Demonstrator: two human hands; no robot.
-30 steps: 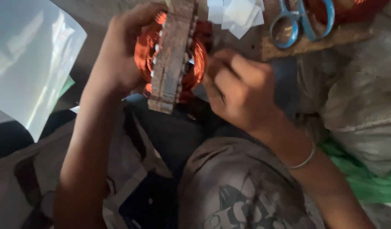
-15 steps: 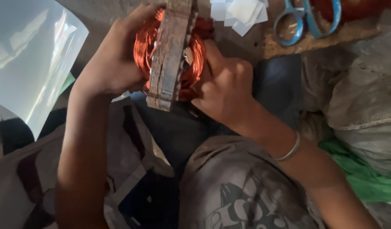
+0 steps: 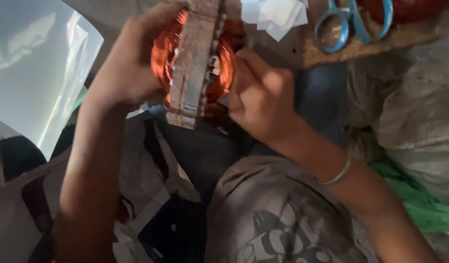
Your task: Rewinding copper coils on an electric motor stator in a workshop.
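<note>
Stator core [image 3: 193, 68], wound with copper coils [image 3: 162, 58], stands on edge between 2 hands, long axis vertical: left hand [image 3: 129, 68] cups it; right hand [image 3: 263, 97] fingers curl against its winding face.

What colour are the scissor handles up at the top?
Blue: the metal scissors' plastic handles show best in the head view.
</note>
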